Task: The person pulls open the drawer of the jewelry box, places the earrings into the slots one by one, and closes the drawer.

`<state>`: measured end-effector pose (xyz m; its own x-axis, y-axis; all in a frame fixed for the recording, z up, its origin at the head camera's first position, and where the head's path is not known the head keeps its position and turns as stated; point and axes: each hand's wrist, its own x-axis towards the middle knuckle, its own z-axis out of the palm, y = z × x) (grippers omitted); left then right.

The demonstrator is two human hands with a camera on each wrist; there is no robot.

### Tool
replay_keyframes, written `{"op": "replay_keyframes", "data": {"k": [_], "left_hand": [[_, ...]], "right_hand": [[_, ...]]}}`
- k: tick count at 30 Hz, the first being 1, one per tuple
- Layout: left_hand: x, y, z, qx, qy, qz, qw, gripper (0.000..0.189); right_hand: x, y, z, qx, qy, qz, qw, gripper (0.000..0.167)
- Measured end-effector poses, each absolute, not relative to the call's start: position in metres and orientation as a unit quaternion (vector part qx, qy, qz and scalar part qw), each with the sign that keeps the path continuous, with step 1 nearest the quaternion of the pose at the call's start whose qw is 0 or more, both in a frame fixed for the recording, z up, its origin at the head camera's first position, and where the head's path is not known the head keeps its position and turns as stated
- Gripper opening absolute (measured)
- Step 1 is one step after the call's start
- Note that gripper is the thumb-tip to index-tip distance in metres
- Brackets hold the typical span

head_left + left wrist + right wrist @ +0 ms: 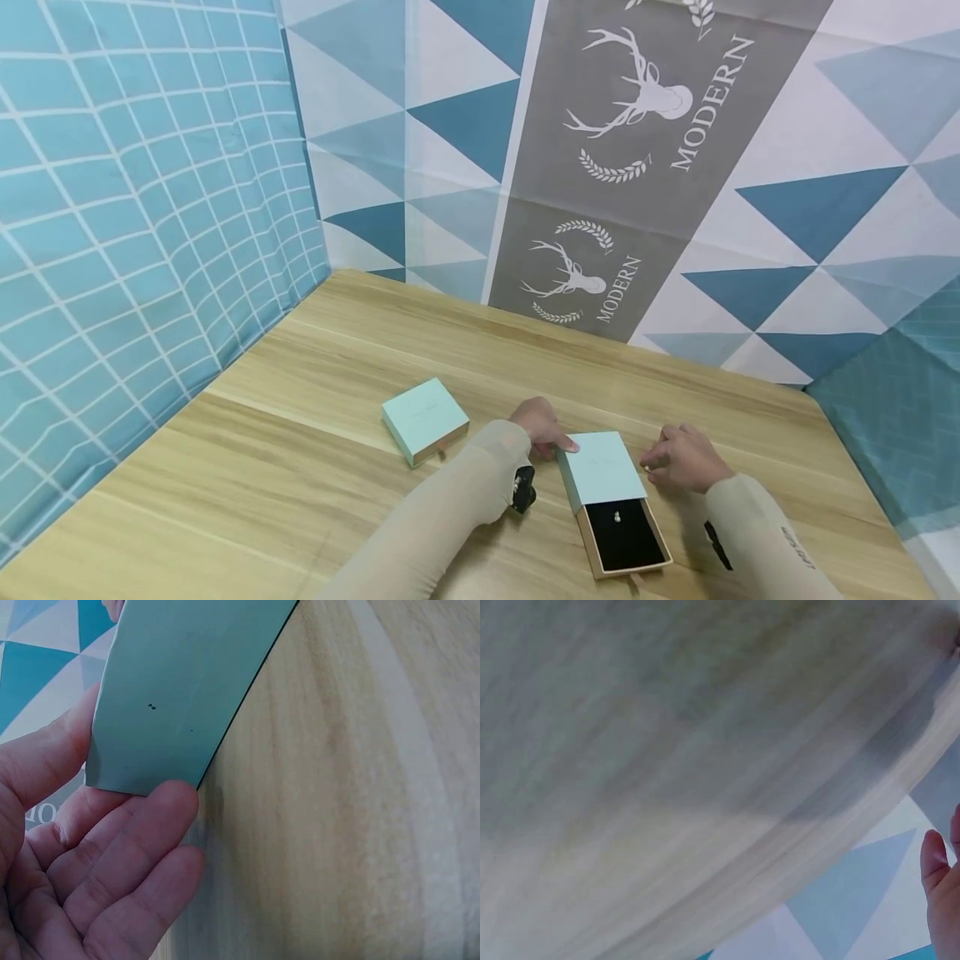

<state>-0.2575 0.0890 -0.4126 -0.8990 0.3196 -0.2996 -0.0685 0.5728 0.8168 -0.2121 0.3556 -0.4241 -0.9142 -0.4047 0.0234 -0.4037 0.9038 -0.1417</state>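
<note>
A mint-green jewelry box lies on the table with its drawer slid partly out toward the near side. On the drawer's black lining sits a small pearl earring. My left hand holds the box at its far left corner, thumb on top; in the left wrist view, its fingers bend against the end of the sleeve. Right of the box, my right hand pinches a tiny pale piece, apparently another earring, mostly hidden by the fingertips. The right wrist view catches only some fingers at its edge.
A second mint-green box, closed, lies on the wooden table to the left. Patterned cloth walls stand behind the table, with a blue tiled one at the left.
</note>
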Motion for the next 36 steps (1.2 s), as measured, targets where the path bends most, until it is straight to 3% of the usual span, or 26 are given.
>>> {"op": "replay_keyframes", "data": {"k": [13, 17, 25, 36], "left_hand": [[-0.252, 0.086, -0.404, 0.078, 0.866, 0.448, 0.209, 0.048], [-0.249, 0.085, -0.400, 0.077, 0.863, 0.454, 0.207, 0.043], [-0.250, 0.085, -0.401, 0.077, 0.865, 0.448, 0.211, 0.047], [-0.249, 0.085, -0.402, 0.081, 0.866, 0.449, 0.206, 0.053]], "right_hand": [[-0.207, 0.354, -0.412, -0.195, 0.978, -0.063, 0.031, 0.015], [-0.207, 0.355, -0.413, -0.239, 0.970, -0.044, -0.004, 0.025], [-0.210, 0.358, -0.418, -0.409, 0.895, 0.065, -0.165, 0.027], [-0.210, 0.351, -0.414, -0.421, 0.882, 0.133, -0.166, 0.023]]}}
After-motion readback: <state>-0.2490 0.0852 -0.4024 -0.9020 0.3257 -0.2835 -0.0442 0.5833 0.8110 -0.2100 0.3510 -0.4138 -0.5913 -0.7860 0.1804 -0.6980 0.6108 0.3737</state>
